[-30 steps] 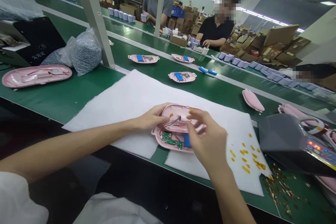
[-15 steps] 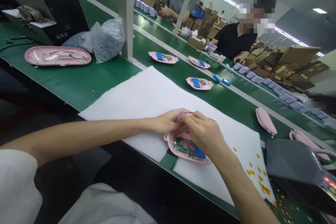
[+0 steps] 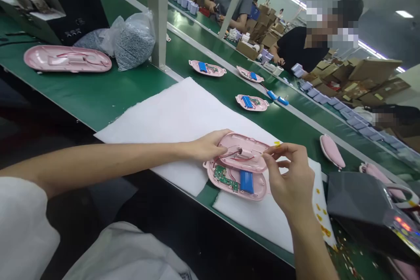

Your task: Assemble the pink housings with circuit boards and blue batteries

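Observation:
My left hand [image 3: 210,145] grips the left end of a pink shell half [image 3: 243,148], its hollow inside facing up with red and dark wires. Below it, partly overlapped, lies another pink shell half [image 3: 216,179] holding a green circuit board [image 3: 225,178] and a blue battery pack [image 3: 246,182]. Red wires run between the two halves at the left. With thumb and index finger, my right hand [image 3: 290,175] pinches at the right end of the upper half. A small yellow piece [image 3: 277,143] shows just beyond these fingers; whether it is held is unclear.
A white foam sheet [image 3: 170,109] lies under the work, with yellow bits at its right. Several pink shells with blue batteries [image 3: 252,103] sit farther back. A grey machine [image 3: 364,205] stands right; bags of small parts [image 3: 134,41] and a post [image 3: 157,17] stand left. Co-workers sit across.
My right hand has moved from the upper half's left part to its right end, uncovering its wires and hollow inside. My left hand keeps its grip. The view has shifted slightly.

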Motion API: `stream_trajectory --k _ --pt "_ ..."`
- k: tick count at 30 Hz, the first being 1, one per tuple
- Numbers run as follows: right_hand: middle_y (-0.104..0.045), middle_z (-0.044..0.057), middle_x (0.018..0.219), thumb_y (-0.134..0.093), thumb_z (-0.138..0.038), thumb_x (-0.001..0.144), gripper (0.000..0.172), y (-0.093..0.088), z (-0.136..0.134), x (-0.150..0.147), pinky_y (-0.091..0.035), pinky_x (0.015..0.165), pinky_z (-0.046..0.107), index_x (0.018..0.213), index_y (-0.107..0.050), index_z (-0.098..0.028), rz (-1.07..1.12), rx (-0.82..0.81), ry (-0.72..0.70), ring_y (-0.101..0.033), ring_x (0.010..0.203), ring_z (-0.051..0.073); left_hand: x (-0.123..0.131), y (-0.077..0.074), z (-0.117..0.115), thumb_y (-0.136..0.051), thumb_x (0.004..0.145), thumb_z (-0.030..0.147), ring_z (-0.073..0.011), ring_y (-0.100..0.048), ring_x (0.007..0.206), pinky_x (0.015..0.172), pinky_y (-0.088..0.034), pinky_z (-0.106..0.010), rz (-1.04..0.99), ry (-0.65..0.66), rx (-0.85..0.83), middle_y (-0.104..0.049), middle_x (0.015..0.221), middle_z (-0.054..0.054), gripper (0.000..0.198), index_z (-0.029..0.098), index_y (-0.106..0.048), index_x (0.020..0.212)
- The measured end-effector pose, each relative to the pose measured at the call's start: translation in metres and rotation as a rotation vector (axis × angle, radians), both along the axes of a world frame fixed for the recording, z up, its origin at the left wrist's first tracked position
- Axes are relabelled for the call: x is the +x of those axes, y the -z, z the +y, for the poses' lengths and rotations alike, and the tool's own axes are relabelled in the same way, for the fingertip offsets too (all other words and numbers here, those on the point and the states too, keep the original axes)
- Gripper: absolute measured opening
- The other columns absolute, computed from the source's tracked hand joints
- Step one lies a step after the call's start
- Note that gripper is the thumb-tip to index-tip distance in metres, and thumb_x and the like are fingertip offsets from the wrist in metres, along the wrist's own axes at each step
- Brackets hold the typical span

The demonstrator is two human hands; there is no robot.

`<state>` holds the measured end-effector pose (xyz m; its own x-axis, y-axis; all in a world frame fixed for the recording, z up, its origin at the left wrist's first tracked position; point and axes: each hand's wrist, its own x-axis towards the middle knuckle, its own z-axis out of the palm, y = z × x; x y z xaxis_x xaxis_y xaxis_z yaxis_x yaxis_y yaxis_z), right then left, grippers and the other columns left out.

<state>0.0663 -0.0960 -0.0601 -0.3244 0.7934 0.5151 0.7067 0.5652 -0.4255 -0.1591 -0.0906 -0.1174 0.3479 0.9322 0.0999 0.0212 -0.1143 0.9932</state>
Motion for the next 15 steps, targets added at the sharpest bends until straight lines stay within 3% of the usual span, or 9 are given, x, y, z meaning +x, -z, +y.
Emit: stream_trajectory --k 4,8,11,15 --pt "-0.068 0.005 0.086 -0.053 -0.037 0.092 0.017 0.005 -0.023 0.034 -0.053 0.059 0.026 0.092 -0.056 -0.02 0.02 -0.122 0.131 -0.065 0.071 0.015 0.001 -0.008 -0.007 -0.061 0.08 0.031 -0.028 -0.06 0.116 0.101 -0.049 -0.038 -0.029 0.006 -0.032 -0.062 0.126 -0.012 0.049 0.012 -0.053 0.125" --pt "-0.062 0.0 0.06 -0.059 -0.048 0.087 0.03 0.036 -0.045 0.103 -0.048 0.052 0.025 0.089 -0.055 -0.018 0.234 -0.25 0.452 -0.058 0.051 0.013 0.002 -0.009 -0.002 -0.068 0.078 0.048 -0.0334 -0.063 0.11 0.091 -0.054 -0.037 0.09 -0.052 -0.116 -0.066 0.124 -0.008 0.061 0.016 -0.053 0.129" --pt "-0.062 0.001 0.061 -0.054 -0.058 0.088 0.039 0.048 -0.05 0.161 -0.049 0.049 0.027 0.09 -0.05 -0.019 0.445 -0.112 0.694 -0.059 0.049 0.014 0.008 -0.01 0.005 -0.075 0.07 0.054 -0.0356 -0.065 0.104 0.078 -0.059 -0.036 0.116 -0.058 -0.243 -0.07 0.118 -0.004 0.073 0.024 -0.052 0.132" --pt "-0.066 0.005 0.084 -0.045 -0.051 0.098 0.036 0.036 -0.054 0.215 -0.057 0.065 0.029 0.106 -0.054 -0.017 0.415 0.023 0.733 -0.065 0.07 0.014 0.019 -0.019 0.001 -0.081 0.062 0.053 -0.036 -0.068 0.1 0.066 -0.06 -0.036 0.09 -0.115 -0.406 -0.074 0.105 0.0 0.079 0.034 -0.051 0.133"
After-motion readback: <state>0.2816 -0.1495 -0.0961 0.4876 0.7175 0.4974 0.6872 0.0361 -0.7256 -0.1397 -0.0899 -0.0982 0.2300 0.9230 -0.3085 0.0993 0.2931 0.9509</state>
